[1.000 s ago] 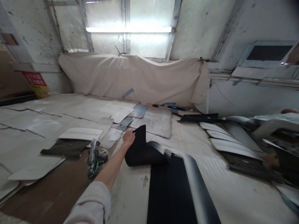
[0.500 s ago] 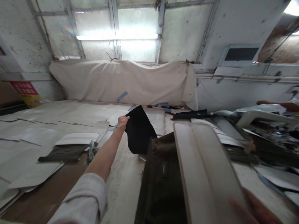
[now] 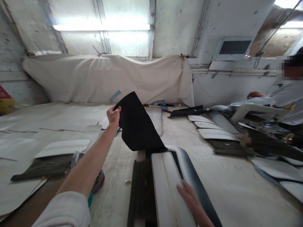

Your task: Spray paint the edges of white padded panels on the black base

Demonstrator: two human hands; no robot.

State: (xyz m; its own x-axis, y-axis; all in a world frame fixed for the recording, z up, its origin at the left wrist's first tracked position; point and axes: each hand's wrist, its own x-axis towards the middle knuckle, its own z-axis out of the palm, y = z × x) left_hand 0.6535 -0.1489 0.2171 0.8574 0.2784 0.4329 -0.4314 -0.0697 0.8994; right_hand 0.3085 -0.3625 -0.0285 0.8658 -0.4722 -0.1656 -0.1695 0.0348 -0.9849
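My left hand (image 3: pixel 114 115), arm stretched forward, pinches the upper left edge of a black sheet (image 3: pixel 139 126). The sheet hangs at a slant, its lower right corner reaching the far end of a white padded panel (image 3: pixel 167 186). That panel lies lengthwise in front of me, joined along its left side to a dark olive fabric piece (image 3: pixel 142 189). On the panel's right edge rests my right hand (image 3: pixel 190 197), its fingers loosely extended and nothing gripped. Beneath and to the right shows a dark curved piece with a pale rim (image 3: pixel 189 164).
White panels with dark fabric (image 3: pixel 220 134) overlap at the right, beside a sewing machine (image 3: pixel 258 110). A person (image 3: pixel 287 94) is at the far right. Another white and olive piece (image 3: pixel 63 148) lies left, near a tape roll (image 3: pixel 98 182). Draped cloth (image 3: pixel 113 78) covers the back.
The white and olive piece has gone from being held up on the right to lying flat on the table. The black sheet has come nearer, and my right hand has loosened on the panel.
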